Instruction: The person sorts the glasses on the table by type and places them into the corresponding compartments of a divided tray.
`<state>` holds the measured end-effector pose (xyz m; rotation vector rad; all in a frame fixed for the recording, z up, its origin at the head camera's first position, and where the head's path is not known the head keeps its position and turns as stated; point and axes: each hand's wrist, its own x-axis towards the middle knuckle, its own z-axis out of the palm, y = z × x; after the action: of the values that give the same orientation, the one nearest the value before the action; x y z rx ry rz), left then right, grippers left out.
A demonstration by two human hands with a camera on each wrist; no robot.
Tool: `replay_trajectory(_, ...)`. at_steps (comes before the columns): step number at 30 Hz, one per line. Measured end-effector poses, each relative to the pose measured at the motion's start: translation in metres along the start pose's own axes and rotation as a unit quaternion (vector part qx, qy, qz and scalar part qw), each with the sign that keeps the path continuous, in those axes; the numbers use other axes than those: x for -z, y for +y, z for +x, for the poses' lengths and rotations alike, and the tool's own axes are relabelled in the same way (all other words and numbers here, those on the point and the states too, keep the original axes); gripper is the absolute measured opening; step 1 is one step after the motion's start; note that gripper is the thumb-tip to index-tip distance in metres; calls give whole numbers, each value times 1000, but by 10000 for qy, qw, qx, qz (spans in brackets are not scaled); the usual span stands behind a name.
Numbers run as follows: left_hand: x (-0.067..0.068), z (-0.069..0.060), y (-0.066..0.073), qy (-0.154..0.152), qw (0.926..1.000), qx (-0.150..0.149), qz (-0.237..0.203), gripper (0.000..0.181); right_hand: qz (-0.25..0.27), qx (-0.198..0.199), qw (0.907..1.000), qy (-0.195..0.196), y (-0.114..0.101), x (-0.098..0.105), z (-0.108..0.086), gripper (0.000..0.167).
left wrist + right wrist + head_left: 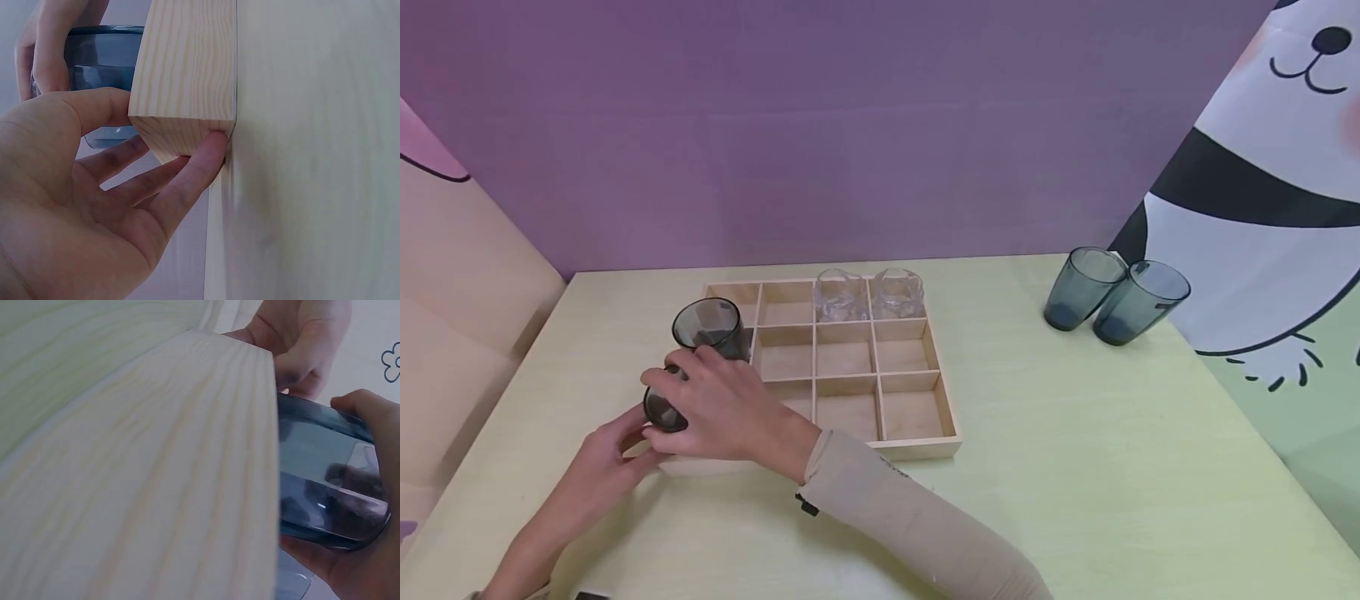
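A wooden divided box [917, 451] lies on the table. My right hand [730, 410] grips a dark tinted glass [662, 412] at the box's front left compartment. In the right wrist view that glass [322, 447] stands up past the box's edge, its lower part hidden by the wall. My left hand [597, 471] holds the box's front left corner, thumb at the upper edge and fingers against the side [181, 122]. Just behind the right hand, another dark glass [713, 325] stands in the left column.
Two clear glasses [840, 298] [898, 296] sit in the back row's right compartments. Two blue-grey tinted glasses [1081, 290] [1138, 304] stand side by side at the table's back right. A purple wall [850, 133] rises behind the table [1075, 467].
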<state>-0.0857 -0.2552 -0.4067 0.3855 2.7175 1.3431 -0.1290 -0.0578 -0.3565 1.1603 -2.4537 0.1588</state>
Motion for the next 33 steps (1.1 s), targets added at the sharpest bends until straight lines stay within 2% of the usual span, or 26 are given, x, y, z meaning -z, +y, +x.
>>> replay_trajectory(8,-1,3,0,-1,10000,56,-42,52,-277,-360,9990,28,-1,0,-4,48)
replay_trajectory(15,-1,3,1,-117,9999,67,-108,53,-158,-563,9971,-486,-2,12,-5,66)
replay_trajectory(18,-1,2,1,-149,9997,94,-178,52,-214,-623,9963,-554,-3,21,-9,69)
replay_trajectory(25,-2,1,2,-100,9998,148,-55,50,-468,-302,9984,20,4,39,-29,52)
replay_trajectory(33,-2,1,4,-33,9998,185,-36,48,-444,21,9981,416,27,58,-53,52)
